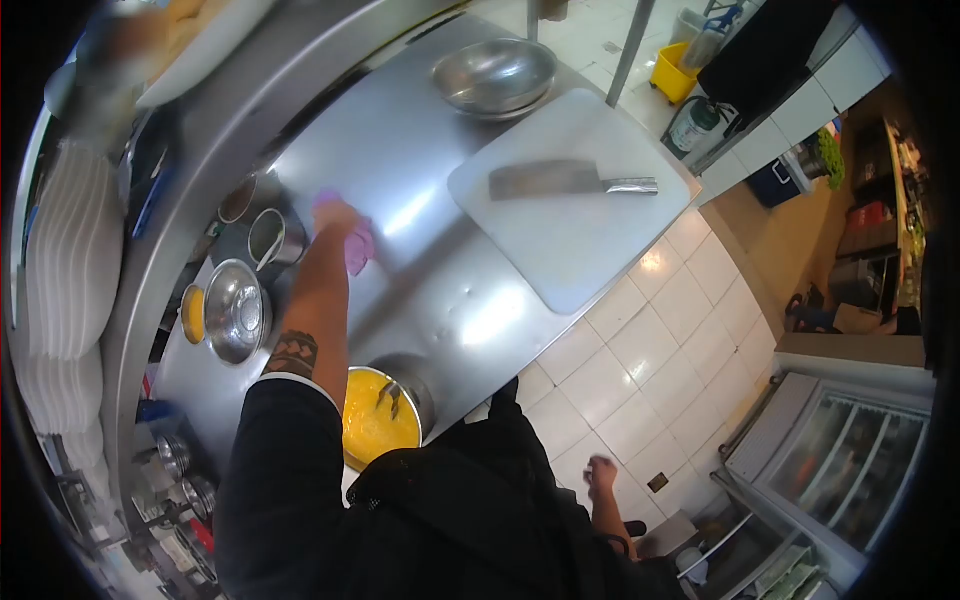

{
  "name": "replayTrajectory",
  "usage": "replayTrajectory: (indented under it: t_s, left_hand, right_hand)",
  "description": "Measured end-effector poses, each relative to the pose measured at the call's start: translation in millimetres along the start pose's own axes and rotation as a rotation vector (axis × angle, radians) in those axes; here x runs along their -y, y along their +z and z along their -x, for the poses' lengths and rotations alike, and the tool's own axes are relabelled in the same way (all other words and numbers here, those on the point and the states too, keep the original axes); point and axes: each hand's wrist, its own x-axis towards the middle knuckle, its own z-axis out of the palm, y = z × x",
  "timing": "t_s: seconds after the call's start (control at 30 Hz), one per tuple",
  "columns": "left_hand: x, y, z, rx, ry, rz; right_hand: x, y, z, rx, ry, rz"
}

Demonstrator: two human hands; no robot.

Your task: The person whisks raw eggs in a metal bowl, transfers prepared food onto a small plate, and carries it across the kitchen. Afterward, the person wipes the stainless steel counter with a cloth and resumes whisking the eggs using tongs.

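Observation:
My left hand [337, 218] is closed on a pink cloth [359, 250] and presses it against the steel table [420, 260]. Just left of that hand stand metal containers, one with a utensil in it [276, 240]. A metal bowl of yellow liquid [380, 425], a dark utensil end showing in it, sits by my body below my left forearm. Away from the table, over the tiled floor, hangs my right hand [600, 474], its fingers curled and nothing visible in them.
A cleaver [545, 180] lies on a white cutting board [560, 250]. Metal bowls stand at the far end [495, 75] and left side [236, 310], beside a small yellow-filled container [194, 313]. Stacked white plates [70, 250] line the left shelf. A glass-front fridge [840, 470] stands right.

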Motion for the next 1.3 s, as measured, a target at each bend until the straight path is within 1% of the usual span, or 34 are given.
replayTrajectory:
  t_s: [0.07,0.1,0.13,0.17,0.2,0.23,0.27,0.3,0.33,0.37,0.4,0.43,0.47,0.5,0.53,0.57,0.6,0.63,0.7,0.73,0.8,0.83,0.9,0.97,1.03,1.07,1.1,1.13,1.17,1.2,1.23,1.27,1.3]
  left_hand:
    - [0,-26,-12,0.099,0.131,-0.148]
    - [-3,-39,-13,0.039,0.052,-0.097]
    - [-11,-50,-9,-0.020,-0.025,-0.043]
    - [-12,-47,-18,-0.027,-0.008,-0.048]
    - [-13,-44,-21,-0.177,0.046,-0.087]
    - [-21,-47,-10,-0.325,0.099,-0.121]
    - [-30,-52,0,-0.323,0.110,-0.115]
    - [-52,-83,42,-0.301,0.138,0.028]
    - [-69,-98,73,-0.275,0.161,0.170]
    - [-75,-89,74,-0.339,0.316,0.122]
    - [-79,-81,77,-0.406,0.467,0.070]
    - [-91,-82,102,-0.363,0.506,0.130]
    - [-102,-78,112,-0.290,0.549,0.097]
    - [-112,-75,134,-0.212,0.629,0.155]
    - [-118,-76,165,-0.139,0.794,0.189]
    - [-121,-52,172,-0.175,1.062,0.257]
    - [-130,-39,190,-0.089,1.265,0.255]
    - [-141,-37,264,0.031,1.374,0.060]
    - [-149,-24,313,0.118,1.557,0.025]
    - [-152,-25,330,0.128,1.565,0.041]
    - [-153,-27,353,0.272,1.657,-0.223]
    - [-149,-22,350,0.267,1.665,-0.200]
    - [-135,-14,329,0.386,1.704,-0.159]
    - [-103,1,279,0.357,1.622,-0.257]
    - [-41,-31,273,0.307,1.420,-0.159]
    - [-8,-20,256,0.337,1.273,-0.046]
    - [17,-16,252,0.347,1.192,0.012]
    - [41,-20,256,0.353,1.111,0.072]
    - [66,-20,265,0.262,1.001,0.042]
    - [86,-23,279,0.172,0.887,0.011]
    - [100,-9,288,0.163,0.875,0.016]
    - [110,16,295,-0.111,0.748,0.145]
    - [117,40,298,-0.380,0.610,0.270]
  right_hand:
    - [-44,-29,11,-0.026,0.097,-0.003]
    - [-60,-43,20,-0.021,0.139,0.009]
    - [-70,-52,31,-0.032,0.135,0.030]
    - [-75,-57,42,-0.044,0.132,0.052]
    - [-73,-57,52,-0.051,0.134,0.039]
    - [-71,-56,60,-0.078,0.191,0.064]
    - [-68,-55,65,-0.107,0.246,0.094]
    - [-66,-53,64,-0.119,0.243,0.095]
    - [-65,-48,59,-0.078,0.199,0.064]
    - [-63,-44,52,-0.032,0.154,0.036]
    - [-54,-38,44,0.011,0.161,0.028]
    - [-43,-30,33,0.057,0.169,0.019]
    - [-33,-19,22,0.065,0.108,-0.030]
    - [-24,-8,12,0.075,0.049,-0.083]
    - [-12,3,3,0.080,0.022,-0.070]
    - [6,15,-6,0.084,-0.005,-0.059]
    - [35,29,-8,0.121,-0.072,-0.021]
    - [54,45,-4,0.160,-0.141,0.012]
    - [73,59,0,0.171,-0.206,0.049]
    - [82,63,7,0.185,-0.234,0.059]
    - [76,60,22,0.179,-0.257,0.089]
    - [74,58,28,0.194,-0.255,0.097]
    - [63,53,44,0.198,-0.267,0.116]
    - [42,42,60,0.165,-0.202,0.143]
    - [22,33,73,0.132,-0.211,0.155]
    - [14,28,80,0.132,-0.198,0.145]
    - [7,27,86,0.136,-0.185,0.138]
    - [3,30,89,0.111,-0.237,0.127]
    - [3,36,88,0.121,-0.249,0.136]
    - [7,46,90,0.121,-0.357,0.111]
    - [13,58,91,0.122,-0.464,0.082]
    - [32,79,113,0.098,-0.587,0.133]
    - [52,103,135,0.144,-0.723,0.178]
